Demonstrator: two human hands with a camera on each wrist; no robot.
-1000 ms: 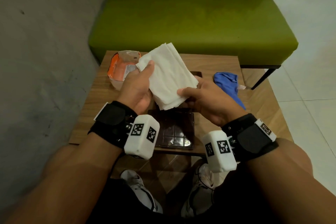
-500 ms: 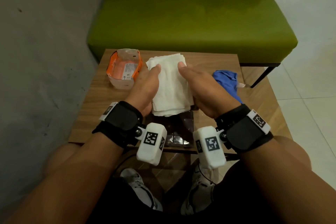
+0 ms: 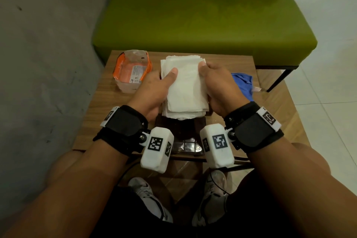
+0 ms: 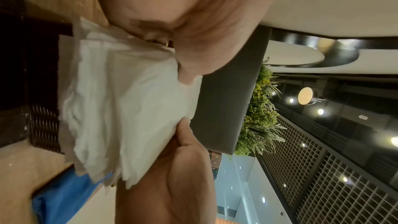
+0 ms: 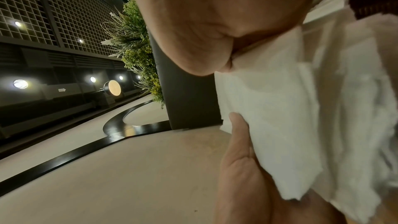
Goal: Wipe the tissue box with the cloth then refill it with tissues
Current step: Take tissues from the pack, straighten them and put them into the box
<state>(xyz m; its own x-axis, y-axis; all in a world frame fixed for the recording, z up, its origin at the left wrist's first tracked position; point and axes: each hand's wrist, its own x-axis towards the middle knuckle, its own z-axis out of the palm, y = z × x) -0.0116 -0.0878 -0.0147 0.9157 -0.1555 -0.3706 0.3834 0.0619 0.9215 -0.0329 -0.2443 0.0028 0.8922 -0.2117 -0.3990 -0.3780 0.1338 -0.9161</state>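
Both hands hold a thick stack of white tissues (image 3: 183,87) over the middle of the small wooden table (image 3: 100,98). My left hand (image 3: 156,87) grips the stack's left edge with the thumb on top. My right hand (image 3: 216,83) grips its right edge, thumb on top too. The stack (image 4: 129,105) (image 5: 301,108) fills both wrist views. Under it lies the dark brown tissue box (image 3: 185,141), mostly hidden, with only its near end showing. The blue cloth (image 3: 243,83) lies crumpled on the table to the right.
An opened orange and clear tissue wrapper (image 3: 133,71) stands at the table's back left. A green bench (image 3: 202,23) runs behind the table, and a grey wall (image 3: 44,63) closes the left side. My shoes (image 3: 150,199) are under the table's near edge.
The tissue stack has turned from tilted to lengthwise and moved down over the brown box. Both hands have shifted to its two side edges.
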